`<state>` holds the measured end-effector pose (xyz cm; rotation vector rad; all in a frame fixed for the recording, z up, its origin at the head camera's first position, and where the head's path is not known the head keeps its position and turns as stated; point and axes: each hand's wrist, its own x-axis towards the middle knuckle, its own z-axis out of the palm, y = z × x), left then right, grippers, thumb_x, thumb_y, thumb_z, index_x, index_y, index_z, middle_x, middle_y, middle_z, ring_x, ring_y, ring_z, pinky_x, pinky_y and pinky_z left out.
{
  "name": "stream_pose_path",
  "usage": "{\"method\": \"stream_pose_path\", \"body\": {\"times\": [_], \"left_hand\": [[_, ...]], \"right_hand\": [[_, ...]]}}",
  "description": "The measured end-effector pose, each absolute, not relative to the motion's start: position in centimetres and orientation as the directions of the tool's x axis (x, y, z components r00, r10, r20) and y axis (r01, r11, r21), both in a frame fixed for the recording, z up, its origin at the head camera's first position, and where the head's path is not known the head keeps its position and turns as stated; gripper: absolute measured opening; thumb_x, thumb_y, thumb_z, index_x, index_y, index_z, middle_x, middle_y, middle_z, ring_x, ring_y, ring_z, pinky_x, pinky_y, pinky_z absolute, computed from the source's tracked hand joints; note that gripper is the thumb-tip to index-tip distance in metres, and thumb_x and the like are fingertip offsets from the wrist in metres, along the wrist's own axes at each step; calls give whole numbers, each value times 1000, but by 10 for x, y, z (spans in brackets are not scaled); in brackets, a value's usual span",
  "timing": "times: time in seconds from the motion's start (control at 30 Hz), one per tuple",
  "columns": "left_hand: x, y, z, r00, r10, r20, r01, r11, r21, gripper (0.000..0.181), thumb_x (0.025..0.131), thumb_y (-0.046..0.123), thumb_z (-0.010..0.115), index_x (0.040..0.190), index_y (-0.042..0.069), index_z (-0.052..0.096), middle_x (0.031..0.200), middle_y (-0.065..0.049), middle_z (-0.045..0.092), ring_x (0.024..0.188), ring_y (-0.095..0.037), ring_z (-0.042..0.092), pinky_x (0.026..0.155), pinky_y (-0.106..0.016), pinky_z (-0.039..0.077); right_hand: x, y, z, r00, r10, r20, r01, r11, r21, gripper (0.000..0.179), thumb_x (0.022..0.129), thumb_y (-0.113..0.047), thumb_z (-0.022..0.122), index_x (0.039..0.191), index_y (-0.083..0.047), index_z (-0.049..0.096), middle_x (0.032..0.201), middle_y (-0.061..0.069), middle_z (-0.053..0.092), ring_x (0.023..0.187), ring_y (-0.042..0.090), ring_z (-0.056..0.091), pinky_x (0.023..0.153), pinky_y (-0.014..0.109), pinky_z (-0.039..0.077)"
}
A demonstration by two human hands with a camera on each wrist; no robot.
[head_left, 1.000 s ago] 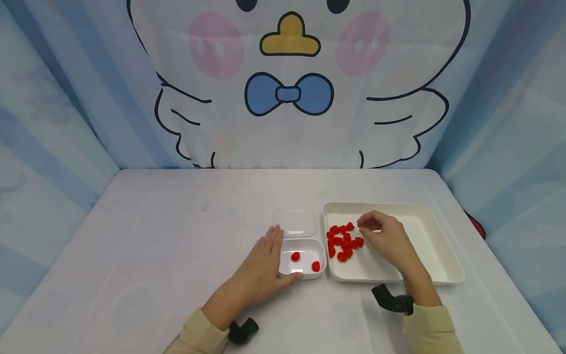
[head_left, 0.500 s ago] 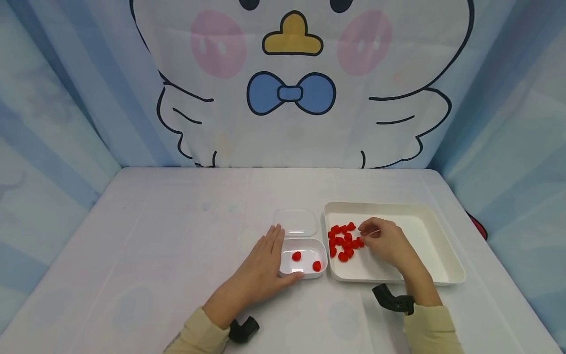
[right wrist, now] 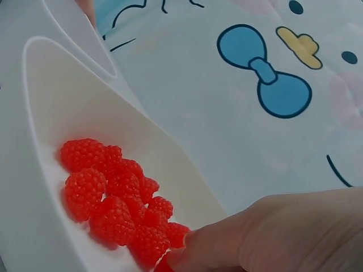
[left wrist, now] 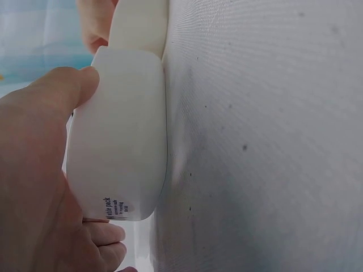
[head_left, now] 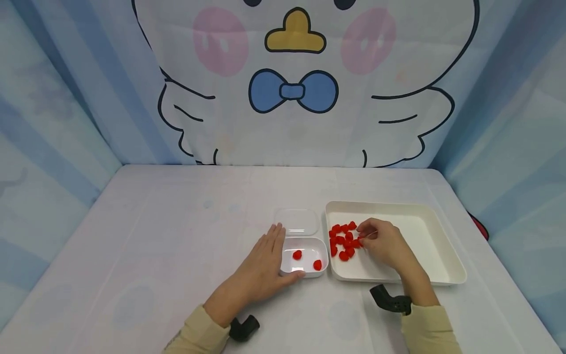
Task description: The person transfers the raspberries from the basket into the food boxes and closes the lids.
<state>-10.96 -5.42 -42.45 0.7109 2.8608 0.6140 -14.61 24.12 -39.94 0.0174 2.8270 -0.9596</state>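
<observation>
My left hand (head_left: pixel 261 268) lies against the left side of a small white box (head_left: pixel 305 273), fingers straight and thumb along the near rim. In the left wrist view the thumb touches the wall of the white box (left wrist: pixel 122 130), which has small printing on it. Two raspberries (head_left: pixel 297 254) sit inside the box. My right hand (head_left: pixel 386 243) reaches over a large cream tray (head_left: pixel 424 265) and pinches a raspberry (right wrist: pixel 164 264) at the edge of the cluster. That berry is mostly hidden by the fingers. Several other raspberries (head_left: pixel 340 240) lie together at the tray's left end.
A clear plastic lid (head_left: pixel 296 221) lies just behind the small box. The box and tray stand side by side on a white-covered table (head_left: pixel 155 246). A printed cloth (head_left: pixel 292 132) hangs behind, with blue curtains (head_left: pixel 48 123) at the sides.
My right hand has lowered slightly towards the near side, and its fingers have closed on a raspberry at the cluster's right edge. The left hand stays at the box.
</observation>
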Motion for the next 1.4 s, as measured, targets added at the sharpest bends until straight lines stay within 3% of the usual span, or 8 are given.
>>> {"method": "stream_pose_path", "body": {"times": [0.73, 1.07, 1.4], "left_hand": [[-110, -54, -423, -879, 477, -9, 428, 798, 424, 102, 91, 65, 55, 156, -4, 15, 164, -21, 17, 154, -32, 14, 124, -48, 22], [-108, -54, -425, -878, 478, -7, 430, 797, 424, 101, 91, 63, 56, 155, -4, 17, 164, -21, 19, 154, -33, 15, 124, -49, 23], [-109, -55, -425, -880, 475, -27, 421, 804, 421, 103, 90, 67, 54, 156, -3, 14, 165, -19, 16, 155, -31, 13, 125, -48, 21]], "right_hand": [[-145, 242, -396, -995, 17, -103, 77, 791, -607, 24, 89, -2, 65, 113, 0, 65, 108, 20, 69, 98, 32, 65, 94, 50, 56], [-145, 242, -396, -997, 43, -65, 74, 781, -620, 25, 89, -1, 65, 114, -2, 65, 103, 18, 67, 93, 29, 62, 88, 44, 59], [-147, 241, -398, -996, 5, -91, 61, 778, -625, 27, 90, -3, 64, 117, -1, 64, 112, 20, 68, 100, 32, 64, 96, 50, 55]]}}
